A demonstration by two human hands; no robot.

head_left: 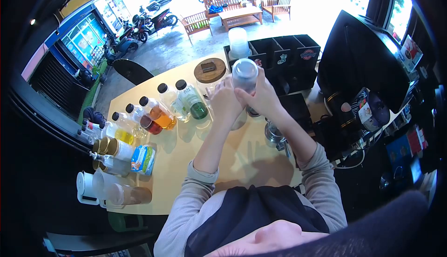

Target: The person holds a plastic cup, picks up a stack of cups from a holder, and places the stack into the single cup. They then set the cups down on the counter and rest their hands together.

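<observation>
A frosted clear plastic cup (pixel 245 72), or a nested stack of them, is raised over the far side of the table with its round end facing me. My right hand (pixel 260 94) is closed round its right side, the thumb lying across the front. Against the cup's left side, my left hand (pixel 225 99) also grips; some of its fingers are hidden and others point left. Just behind stands another stack of clear plastic cups (pixel 239 42). To the left of my left hand is a bottle of green liquid (pixel 199 108) with a black cap.
Bottles of orange liquid (pixel 163 117) and yellow liquid (pixel 123 135) line the table's left edge, with a wipes pack (pixel 143 159) and pitchers (pixel 128 195) nearer me. A round wooden board (pixel 216 74), black organizer (pixel 302 47), metal jug (pixel 274 133) and dark monitor (pixel 354 61) surround my hands.
</observation>
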